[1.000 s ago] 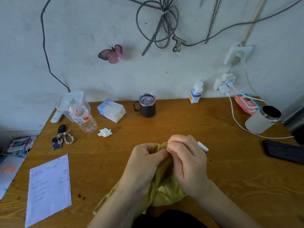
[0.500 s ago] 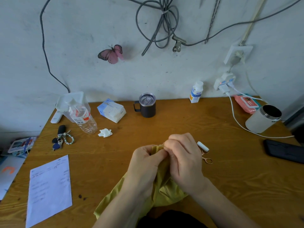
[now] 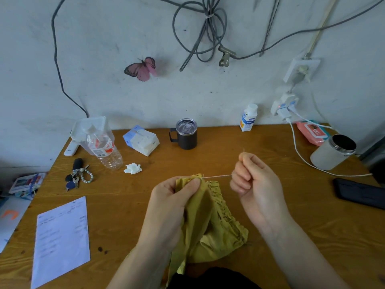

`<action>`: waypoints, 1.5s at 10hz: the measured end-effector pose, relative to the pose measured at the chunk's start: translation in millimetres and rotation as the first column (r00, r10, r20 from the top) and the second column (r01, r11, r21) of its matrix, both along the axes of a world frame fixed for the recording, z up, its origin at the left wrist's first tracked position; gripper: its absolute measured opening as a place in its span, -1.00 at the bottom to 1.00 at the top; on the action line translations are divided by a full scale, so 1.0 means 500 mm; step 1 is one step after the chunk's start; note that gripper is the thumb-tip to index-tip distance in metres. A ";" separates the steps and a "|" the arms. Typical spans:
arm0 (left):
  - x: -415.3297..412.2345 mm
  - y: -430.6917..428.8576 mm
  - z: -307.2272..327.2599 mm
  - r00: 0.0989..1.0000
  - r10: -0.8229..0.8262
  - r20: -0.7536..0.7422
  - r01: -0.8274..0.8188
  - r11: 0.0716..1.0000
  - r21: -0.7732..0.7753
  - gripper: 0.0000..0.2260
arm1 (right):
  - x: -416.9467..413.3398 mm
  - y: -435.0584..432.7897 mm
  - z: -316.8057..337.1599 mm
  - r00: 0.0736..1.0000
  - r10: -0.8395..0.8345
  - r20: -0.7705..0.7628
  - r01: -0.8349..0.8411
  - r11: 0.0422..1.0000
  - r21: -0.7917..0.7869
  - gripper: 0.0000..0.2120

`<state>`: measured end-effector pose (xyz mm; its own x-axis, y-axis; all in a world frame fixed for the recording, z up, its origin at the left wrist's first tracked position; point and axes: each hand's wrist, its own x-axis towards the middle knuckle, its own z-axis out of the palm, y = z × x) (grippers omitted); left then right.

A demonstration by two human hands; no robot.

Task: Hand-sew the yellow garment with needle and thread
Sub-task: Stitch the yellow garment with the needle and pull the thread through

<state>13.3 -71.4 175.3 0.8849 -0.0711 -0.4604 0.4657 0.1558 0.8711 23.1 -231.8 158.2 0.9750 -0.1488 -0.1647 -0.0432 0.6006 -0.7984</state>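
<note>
The yellow garment (image 3: 210, 224) lies bunched on the wooden table (image 3: 218, 159) near its front edge, its ruffled edge turned up. My left hand (image 3: 173, 205) grips the garment's top fold between thumb and fingers. My right hand (image 3: 252, 180) is to the right of it, fingers curled, pinching the needle (image 3: 244, 150), whose tip sticks up above the fingertips. A pale thread (image 3: 216, 176) runs taut from the garment's top edge to my right hand.
A dark mug (image 3: 186, 134), a tissue pack (image 3: 140, 140), a plastic bottle (image 3: 105, 151), keys (image 3: 78, 176) and a crumpled tissue (image 3: 133, 168) sit behind. A paper sheet (image 3: 61, 240) lies left; a white canister (image 3: 332, 152), a cable (image 3: 308, 161) and a black phone (image 3: 358, 192) right.
My right hand has drawn away from the garment to the right and up, pulling the needle and thread out taut. My left hand still holds the fabric.
</note>
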 end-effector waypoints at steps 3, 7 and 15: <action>0.006 0.032 0.013 0.997 0.067 0.030 -0.068 0.997 0.023 -0.86 | 0.000 -0.093 -0.006 0.979 -0.184 -0.092 0.200 0.958 0.204 -0.76; 0.016 0.062 0.023 0.977 0.212 0.029 -0.213 0.976 0.041 -0.89 | -0.016 -0.161 -0.030 0.942 -0.296 -0.157 0.319 0.935 0.155 -0.76; 0.015 0.057 0.016 0.991 0.103 0.086 -0.101 0.995 -0.029 -0.82 | -0.031 -0.098 -0.013 0.996 -0.085 -0.006 0.082 0.978 -0.192 -0.75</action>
